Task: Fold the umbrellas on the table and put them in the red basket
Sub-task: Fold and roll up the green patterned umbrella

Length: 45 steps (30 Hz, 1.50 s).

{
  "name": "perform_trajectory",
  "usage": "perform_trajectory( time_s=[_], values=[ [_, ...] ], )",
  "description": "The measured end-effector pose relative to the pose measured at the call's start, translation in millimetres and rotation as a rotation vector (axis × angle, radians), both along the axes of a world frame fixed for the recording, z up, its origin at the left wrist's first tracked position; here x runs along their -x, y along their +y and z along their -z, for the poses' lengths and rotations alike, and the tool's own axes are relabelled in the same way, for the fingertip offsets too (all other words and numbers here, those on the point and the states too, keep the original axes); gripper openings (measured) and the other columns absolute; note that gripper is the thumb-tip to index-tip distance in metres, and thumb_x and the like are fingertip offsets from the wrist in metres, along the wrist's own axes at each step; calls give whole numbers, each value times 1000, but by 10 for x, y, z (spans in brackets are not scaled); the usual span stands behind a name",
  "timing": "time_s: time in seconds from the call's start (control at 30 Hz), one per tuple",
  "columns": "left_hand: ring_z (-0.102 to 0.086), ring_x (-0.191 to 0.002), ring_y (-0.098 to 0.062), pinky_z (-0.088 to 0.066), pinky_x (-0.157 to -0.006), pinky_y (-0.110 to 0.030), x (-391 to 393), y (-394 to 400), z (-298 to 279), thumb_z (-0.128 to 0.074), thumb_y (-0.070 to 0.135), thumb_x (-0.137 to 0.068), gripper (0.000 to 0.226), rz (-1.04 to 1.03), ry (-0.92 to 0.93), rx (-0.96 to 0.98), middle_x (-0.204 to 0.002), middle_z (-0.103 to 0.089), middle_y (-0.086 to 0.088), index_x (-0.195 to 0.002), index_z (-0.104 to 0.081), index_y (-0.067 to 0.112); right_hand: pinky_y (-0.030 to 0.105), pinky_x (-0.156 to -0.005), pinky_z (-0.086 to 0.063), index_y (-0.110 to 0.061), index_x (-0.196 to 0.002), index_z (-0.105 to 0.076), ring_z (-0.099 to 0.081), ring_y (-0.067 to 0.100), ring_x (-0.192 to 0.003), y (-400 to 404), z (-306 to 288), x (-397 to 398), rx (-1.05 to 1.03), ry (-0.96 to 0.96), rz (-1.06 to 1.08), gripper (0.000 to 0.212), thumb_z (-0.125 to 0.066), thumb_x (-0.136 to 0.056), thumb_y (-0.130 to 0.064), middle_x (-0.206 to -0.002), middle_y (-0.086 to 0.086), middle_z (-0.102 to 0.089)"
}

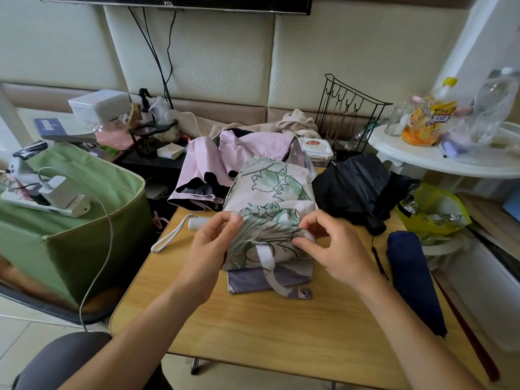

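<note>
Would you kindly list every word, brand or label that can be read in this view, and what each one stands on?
"TCL": on the black television on the wall.
Dark blue box: white word, too blurred to read.
Yellow snack bag: bold lettering, unreadable.
Wet wipes pack: red label, too small.

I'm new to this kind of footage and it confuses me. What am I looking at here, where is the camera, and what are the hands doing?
There is no machine here: a person works with bare hands, and one camera worn on the head looks forward and down, so the arms enter from the bottom.

The left hand and right hand both pinch the cloth of a floral umbrella lying on a wooden table; its white handle sticks out to the left.

Also on the table are a pink umbrella, a black umbrella and a rolled navy umbrella. A green bin stands at the left. No red basket is in view.
</note>
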<state>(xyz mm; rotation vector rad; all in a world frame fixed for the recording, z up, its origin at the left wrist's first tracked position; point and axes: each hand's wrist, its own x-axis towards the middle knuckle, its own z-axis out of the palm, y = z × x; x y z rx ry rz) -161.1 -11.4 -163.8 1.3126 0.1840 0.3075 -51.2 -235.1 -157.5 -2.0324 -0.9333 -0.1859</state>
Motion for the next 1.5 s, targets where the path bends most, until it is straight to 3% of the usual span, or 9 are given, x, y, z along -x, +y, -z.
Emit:
perform_trajectory(
  time_s=[0.13, 0.27, 0.47, 0.6, 0.97, 1.2, 1.3, 1.4, 1.5],
  values=[
    [-71, -107, -38, -58, -92, -46, 21, 10, 2, -68, 31, -93, 39, 128, 57, -124, -112, -75, -19, -114, -70, -2, 23, -72, -52, -23, -92, -73, -67, 11, -79, -30, -28, -6, -81, 151, -53, 13, -83, -86, -25, -84, -9, -72],
    [-74, -84, -27, -58, -64, -28, 32, 45, -25, -63, 31, -94, 41, 87, 36, -123, -100, -76, -23, -105, -70, -8, 37, -74, -54, -24, -86, -73, -64, 21, -79, -39, -92, 11, -194, 195, -95, 15, -83, -81, -33, -81, -3, -69],
    [-73, -104, -35, -60, -84, -36, 60, 60, -44, -56, 23, -102, 35, 131, 0, -80, -113, -75, -23, -113, -70, -7, 28, -81, -51, -24, -96, -69, -61, 19, -90, -117, -174, -2, -52, 144, -141, 23, -86, -81, -30, -93, -5, -61],
    [-74, -100, -31, -58, -79, -30, 87, 49, -57, -58, 24, -100, 33, 121, 16, -82, -110, -76, -20, -111, -74, -2, 24, -72, -49, -23, -82, -64, -61, 13, -76, -186, -185, -35, 27, 177, -193, 22, -87, -83, -19, -82, -2, -64],
    [-74, -102, -28, -59, -84, -30, 125, 43, -91, -66, 34, -97, 33, 225, 70, -77, -112, -76, -18, -107, -78, 5, 27, -78, -51, -11, -86, -64, -60, 16, -80, -208, -216, -20, -58, 300, -278, 17, -76, -89, 1, -83, 5, -62],
    [-60, -75, -32, -50, -76, -58, 68, 137, -25, -60, 52, -94, 60, -187, 53, -398, -85, -65, -29, -88, -64, -7, 35, -78, -55, -12, -89, -73, -66, 22, -83, -213, -284, 15, -138, 321, -248, 7, -78, -87, -17, -86, 9, -70],
    [-49, -77, -22, -42, -69, -33, 114, 43, -46, -57, 41, -93, 32, -552, -166, -818, -80, -51, -5, -82, -52, 11, 39, -78, -57, -17, -90, -74, -68, 23, -83, -140, -230, 47, -122, 251, -201, 7, -79, -88, -22, -86, 5, -71],
    [-52, -97, -15, -40, -86, -23, 142, -136, -127, -69, 38, -91, 28, -448, -437, -1133, -101, -57, 2, -100, -64, 12, 39, -75, -57, -20, -94, -73, -68, 20, -82, -9, -162, 109, -129, 208, -190, 12, -81, -88, -27, -86, -1, -71],
    [-58, -111, -11, -45, -98, -30, 43, -275, -30, -75, 47, -88, 43, -224, -388, -1219, -115, -63, 9, -122, -68, 21, 38, -81, -58, -18, -103, -70, -70, 19, -89, 74, -128, 152, -182, 246, -201, 18, -80, -89, -21, -93, -2, -72]
  ],
)
